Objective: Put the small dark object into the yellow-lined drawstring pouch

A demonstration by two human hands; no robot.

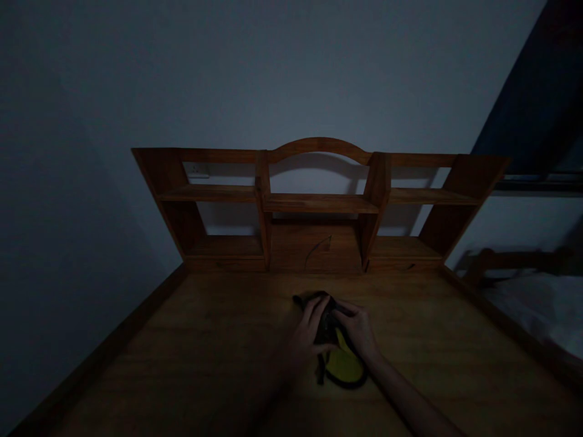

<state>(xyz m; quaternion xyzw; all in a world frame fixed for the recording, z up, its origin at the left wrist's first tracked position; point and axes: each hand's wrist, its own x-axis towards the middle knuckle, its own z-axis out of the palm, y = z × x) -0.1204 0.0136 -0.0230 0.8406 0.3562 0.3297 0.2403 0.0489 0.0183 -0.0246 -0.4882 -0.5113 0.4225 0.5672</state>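
In the dim head view, a soft black item with a yellow-green panel (345, 366) lies on the wooden desk top. It looks like a small pouch or case, but the low light hides its exact kind. My left hand (307, 334) rests over its dark upper left side, fingers curved onto it and thumb by the yellow part. From the right, my right hand (358, 329) pinches the dark upper edge between thumb and fingers. A dark strap-like end pokes out at the upper left, another at the lower left. Both hands partly cover the item.
A wooden shelf unit (321, 203) with several compartments stands along the desk's back edge (319, 273), against the wall. A wall socket (198, 170) shows through its upper left opening. Raised wooden rims border the desk on both sides. White bedding (537, 303) lies beyond the right rim.
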